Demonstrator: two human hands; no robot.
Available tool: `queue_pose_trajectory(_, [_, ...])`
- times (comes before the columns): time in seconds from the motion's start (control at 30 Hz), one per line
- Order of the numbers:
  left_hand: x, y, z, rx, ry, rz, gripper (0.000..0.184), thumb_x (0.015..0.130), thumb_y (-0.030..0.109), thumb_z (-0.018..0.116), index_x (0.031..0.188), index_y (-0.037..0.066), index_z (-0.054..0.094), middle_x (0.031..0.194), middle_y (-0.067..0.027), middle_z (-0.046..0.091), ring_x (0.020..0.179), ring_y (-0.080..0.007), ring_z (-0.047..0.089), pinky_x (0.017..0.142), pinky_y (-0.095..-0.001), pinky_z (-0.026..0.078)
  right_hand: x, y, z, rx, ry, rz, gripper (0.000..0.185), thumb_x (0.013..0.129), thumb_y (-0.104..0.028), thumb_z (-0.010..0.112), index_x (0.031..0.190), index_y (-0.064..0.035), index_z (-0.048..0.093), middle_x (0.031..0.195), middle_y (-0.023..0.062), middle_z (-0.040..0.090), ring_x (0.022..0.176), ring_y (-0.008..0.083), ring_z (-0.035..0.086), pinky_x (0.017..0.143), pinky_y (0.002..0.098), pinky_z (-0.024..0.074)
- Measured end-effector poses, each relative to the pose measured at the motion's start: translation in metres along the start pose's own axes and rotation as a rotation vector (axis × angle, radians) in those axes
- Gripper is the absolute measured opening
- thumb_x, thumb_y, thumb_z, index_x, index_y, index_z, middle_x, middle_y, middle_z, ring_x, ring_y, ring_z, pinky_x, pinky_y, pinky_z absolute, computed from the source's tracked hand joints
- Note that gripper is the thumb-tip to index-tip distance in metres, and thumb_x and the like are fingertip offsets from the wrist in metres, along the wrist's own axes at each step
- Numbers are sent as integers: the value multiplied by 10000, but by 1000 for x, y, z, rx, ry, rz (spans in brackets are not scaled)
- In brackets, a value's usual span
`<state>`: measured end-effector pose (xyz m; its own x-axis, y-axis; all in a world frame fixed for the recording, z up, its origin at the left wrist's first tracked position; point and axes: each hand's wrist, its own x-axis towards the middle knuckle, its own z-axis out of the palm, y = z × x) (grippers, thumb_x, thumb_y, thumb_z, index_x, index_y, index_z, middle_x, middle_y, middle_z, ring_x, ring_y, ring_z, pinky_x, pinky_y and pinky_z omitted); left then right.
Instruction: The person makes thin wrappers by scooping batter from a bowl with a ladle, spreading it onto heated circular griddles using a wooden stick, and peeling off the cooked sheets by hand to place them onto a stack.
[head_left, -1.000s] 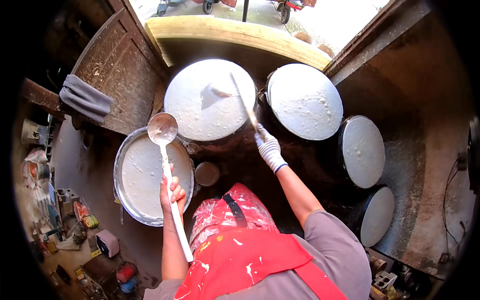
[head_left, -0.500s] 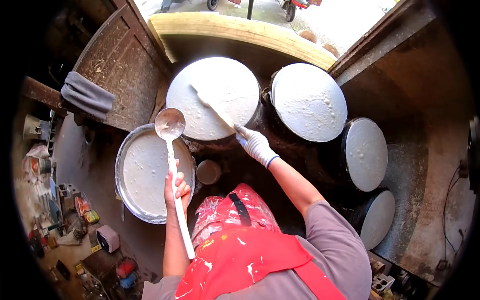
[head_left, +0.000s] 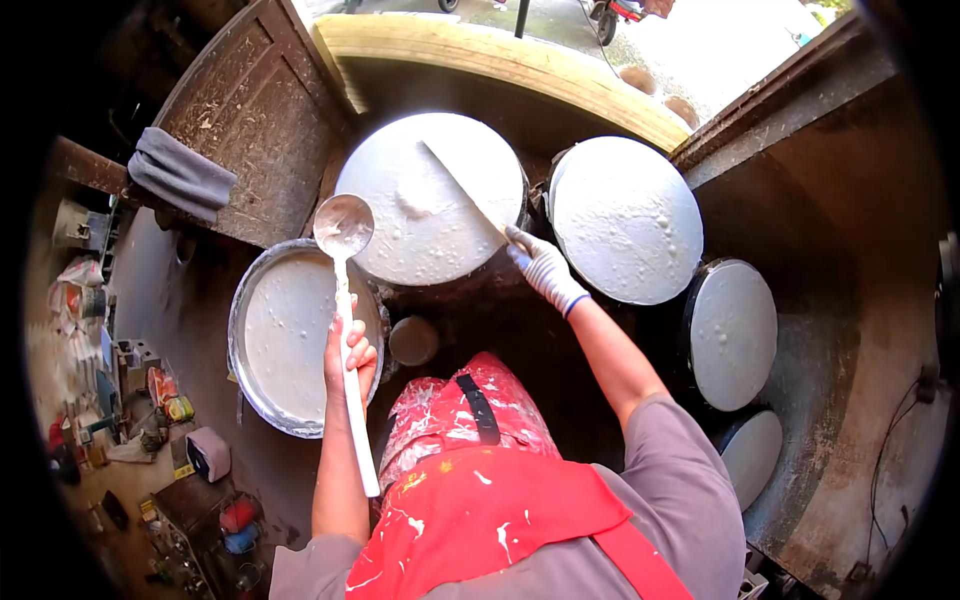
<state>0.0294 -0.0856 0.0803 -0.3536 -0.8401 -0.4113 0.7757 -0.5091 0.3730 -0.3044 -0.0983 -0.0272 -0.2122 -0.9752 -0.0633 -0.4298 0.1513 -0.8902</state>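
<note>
My bare left hand (head_left: pixel 358 358) is wrapped around the white handle of a long ladle (head_left: pixel 343 228), held bowl up beside the bucket (head_left: pixel 240 375) of pale batter. My right hand (head_left: pixel 545 272), in a white knit glove, is closed on the end of a long thin scraper (head_left: pixel 462 188). The scraper lies slantwise across a large round griddle coated with white batter (head_left: pixel 400 240), its far tip past the middle. A thicker smear shows left of the blade. Whether the blade touches the batter all along, I cannot tell.
To the right, more round griddles with white layers (head_left: pixel 625 220) (head_left: pixel 733 335) (head_left: pixel 752 460) curve around me. A small round stool-like object (head_left: pixel 414 341) stands by the bucket. A pale wooden beam (head_left: pixel 500 60) crosses behind; a grey cloth (head_left: pixel 180 175) hangs at left.
My right hand has moved right and slightly nearer, drawing the scraper rightward across the batter. The scraper now shows as a thinner, steeper line. My left hand still holds the ladle.
</note>
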Motion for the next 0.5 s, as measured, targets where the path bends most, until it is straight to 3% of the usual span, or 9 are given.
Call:
queue_pose_trajectory(0.13, [31,7,6,105,12,3,368,924,241,423,1230,41,375,645,22,358,375,-14,302,367,-149,264,15,-13,-26,-73,-321,-34,294,822,-161,578,1109,-101,582,1005,95,633,897,154,595,803,265,435])
queue_pose_trajectory(0.27, [63,7,8,208,89,-10,352,923,243,429,1201,30,391,639,23,361,382,-13,305,367,-151,273,-5,-15,-73,42,-446,10,316,819,-106,568,1134,-76,565,1014,70,632,926,121,557,848,256,416])
queue_pose_trajectory(0.3, [69,7,7,208,97,-10,352,923,243,429,1201,30,391,639,23,361,382,-13,305,367,-151,273,-10,-9,-72,173,-326,-23,321,825,-112,570,1145,-82,561,913,40,642,815,93,555,749,254,451])
queue_pose_trajectory(0.37, [81,4,3,319,182,-79,325,911,264,454,1150,44,428,634,27,366,386,-13,305,371,-155,273,-28,-24,-75,154,-335,278,324,841,-138,561,1161,-86,550,788,10,623,658,60,524,599,225,442])
queue_pose_trajectory(0.4, [85,5,-4,339,171,-135,296,885,296,488,1101,98,446,657,19,397,404,-31,323,394,-173,273,-34,-24,-66,194,-386,196,318,869,-185,529,1171,-86,540,678,-12,575,526,35,443,471,204,373])
queue_pose_trajectory(0.43, [87,3,-11,339,176,-134,296,885,296,488,1101,98,446,657,19,397,404,-31,323,394,-173,273,-42,-25,-73,250,-491,359,349,887,-230,496,1208,-92,503,670,18,596,454,52,454,416,190,366])
queue_pose_trajectory(0.5, [85,-4,-10,314,183,-210,289,882,304,490,1083,100,450,649,19,396,405,-33,328,390,-173,273,-59,-24,-65,429,-339,438,380,893,-272,478,1237,-110,469,667,47,614,388,72,456,359,204,368])
